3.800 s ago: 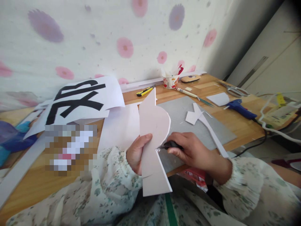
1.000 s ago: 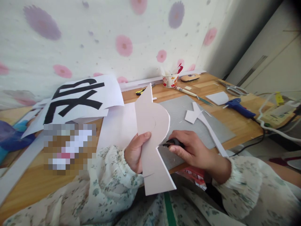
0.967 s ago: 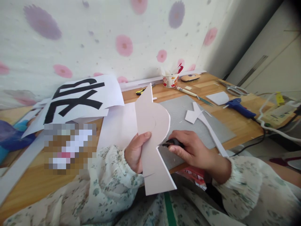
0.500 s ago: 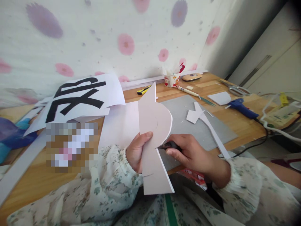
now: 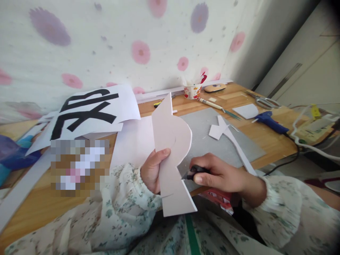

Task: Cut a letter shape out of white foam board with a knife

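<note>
A white foam board piece point(image 5: 170, 134) with a rounded bulge on its right side is held upright over the table's front edge. My left hand point(image 5: 154, 170) grips its left edge, thumb on the near face and fingers hidden behind. In my right hand point(image 5: 217, 173) is a black craft knife point(image 5: 195, 171), its tip at the board's right edge just below the notch under the bulge. A short dark line crosses the board's lower part. Behind it lies a grey cutting mat point(image 5: 204, 122) with a white offcut point(image 5: 220, 129) on it.
At the right are a blue glue gun point(image 5: 272, 122) with its cord, and scissors point(image 5: 265, 101). Farther back stand a paper cup point(image 5: 192, 91), a computer mouse point(image 5: 215, 88) and a pen-like tool point(image 5: 211, 103). A sheet with black lettering point(image 5: 127, 106) lies at left.
The knife in my right hand has shifted slightly down and right, from the notch to the edge below it. My left hand keeps its hold on the board.
</note>
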The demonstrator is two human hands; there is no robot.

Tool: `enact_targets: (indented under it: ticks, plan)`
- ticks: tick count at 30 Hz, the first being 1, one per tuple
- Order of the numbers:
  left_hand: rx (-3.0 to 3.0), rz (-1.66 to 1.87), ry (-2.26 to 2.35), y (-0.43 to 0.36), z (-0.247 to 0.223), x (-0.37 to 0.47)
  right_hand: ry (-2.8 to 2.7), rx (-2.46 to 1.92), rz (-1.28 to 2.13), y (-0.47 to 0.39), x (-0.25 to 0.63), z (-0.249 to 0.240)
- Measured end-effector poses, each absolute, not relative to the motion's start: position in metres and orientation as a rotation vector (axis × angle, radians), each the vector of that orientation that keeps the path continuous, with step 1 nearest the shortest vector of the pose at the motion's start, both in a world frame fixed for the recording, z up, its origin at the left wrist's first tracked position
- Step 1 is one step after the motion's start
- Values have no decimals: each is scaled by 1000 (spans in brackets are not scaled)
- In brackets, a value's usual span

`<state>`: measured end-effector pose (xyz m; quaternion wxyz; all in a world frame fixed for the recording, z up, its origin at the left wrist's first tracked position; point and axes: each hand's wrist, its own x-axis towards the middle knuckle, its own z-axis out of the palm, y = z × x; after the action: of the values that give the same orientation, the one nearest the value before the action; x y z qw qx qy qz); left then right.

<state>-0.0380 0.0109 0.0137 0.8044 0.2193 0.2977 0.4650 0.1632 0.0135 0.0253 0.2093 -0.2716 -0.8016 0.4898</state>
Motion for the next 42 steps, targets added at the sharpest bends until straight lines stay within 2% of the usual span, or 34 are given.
enact_targets:
  ticks: [4, 7, 14, 26, 31, 36, 42]
  plan:
    - [470, 1058, 684, 12, 11, -37, -2088, -783, 1392, 14, 170, 29]
    - [485, 1122, 721, 10, 11, -33, -2012, -891, 1272, 14, 171, 27]
    - [667, 1312, 829, 7, 10, -26, -2231, -1057, 935, 11, 167, 19]
    - [775, 1422, 1037, 4, 1, -27, -1709, -1342, 1189, 4, 143, 18]
    - [798, 1467, 1093, 1, -1, -28, -1618, -1385, 1131, 1, 130, 11]
    - [850, 1451, 1062, 2, -1, -29, -1479, -1332, 1261, 4, 126, 15]
    - [885, 1448, 1068, 5, -5, -30, -1222, -1386, 1246, 15, 140, 22]
